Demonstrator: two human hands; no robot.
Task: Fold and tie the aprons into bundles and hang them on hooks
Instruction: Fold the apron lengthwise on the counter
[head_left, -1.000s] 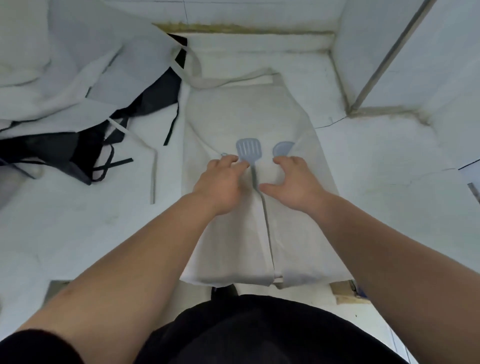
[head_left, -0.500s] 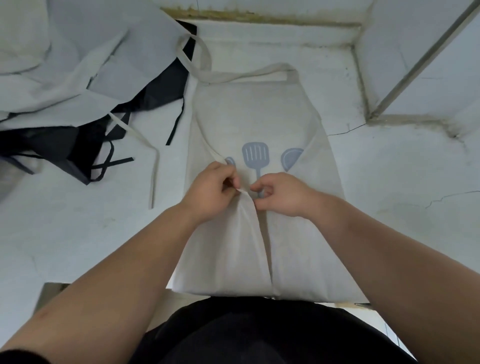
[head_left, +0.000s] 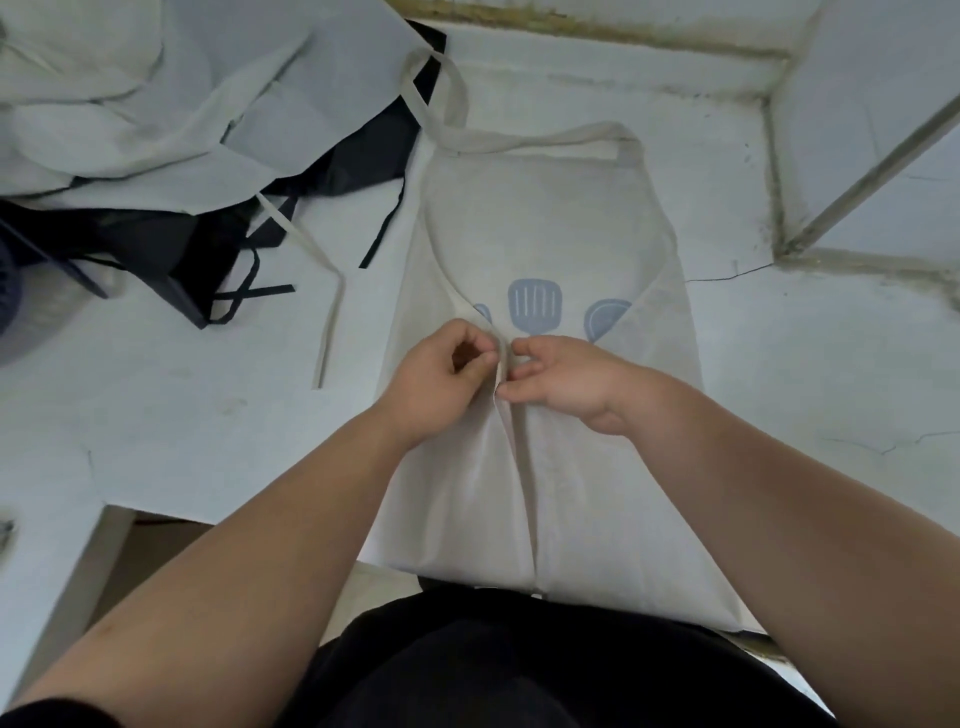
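A: Desk?
B: White desk (head_left: 182, 415), cracked on the rt. Cream apron (head_left: 545, 218) lies flat mid-desk, both sides folded in to meet at a centre seam, hem at the near edge.
A: Other stuff?
B: A pile (head_left: 156, 130) of pale & black aprons at far left, w/ a pale strap (head_left: 332, 306) trailing between it & the apron.
A: Hands?
B: Both at the seam: left hand (head_left: 436, 374) & right hand (head_left: 566, 384) almost touching, fingers curled, each pinching cloth there, prob. the flap edges, hard to tell. Blue spatula print (head_left: 535, 306) just beyond them.
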